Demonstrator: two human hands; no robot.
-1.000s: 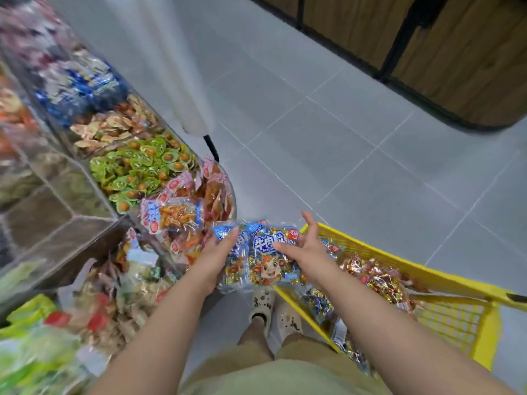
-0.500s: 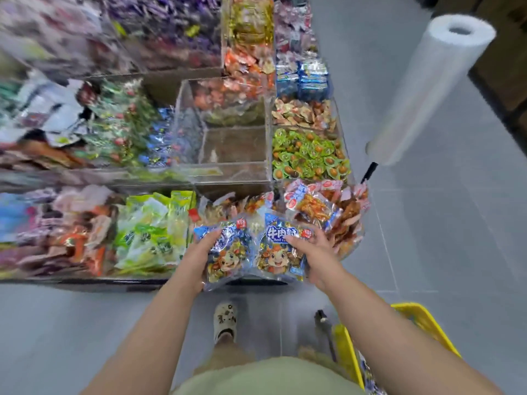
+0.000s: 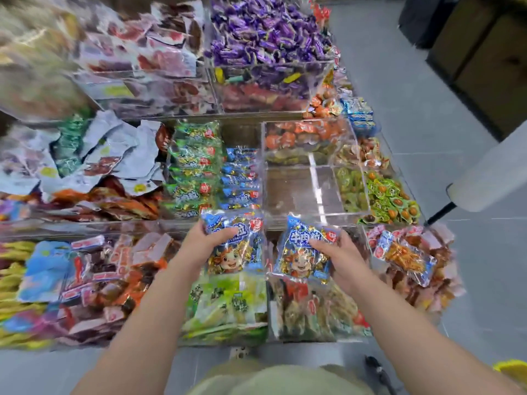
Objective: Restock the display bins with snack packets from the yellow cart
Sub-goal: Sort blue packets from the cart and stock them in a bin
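Head view: left hand (image 3: 204, 248) grips first blue packet (image 3: 236, 252); right hand (image 3: 346, 262) grips second blue packet (image 3: 299, 253). Both packets apart, over front bins (image 3: 267, 315), near clear acrylic bin (image 3: 296, 216).

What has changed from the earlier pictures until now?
The left hand carried the left packet and the right hand the right packet from the yellow cart toward the empty clear bin. Touching before, the packets are now apart. Both grips stayed.

left hand (image 3: 196, 246) and right hand (image 3: 345, 260) now apart — blue packets (image 3: 302, 258) separated, lifted over the bins (image 3: 299, 195)
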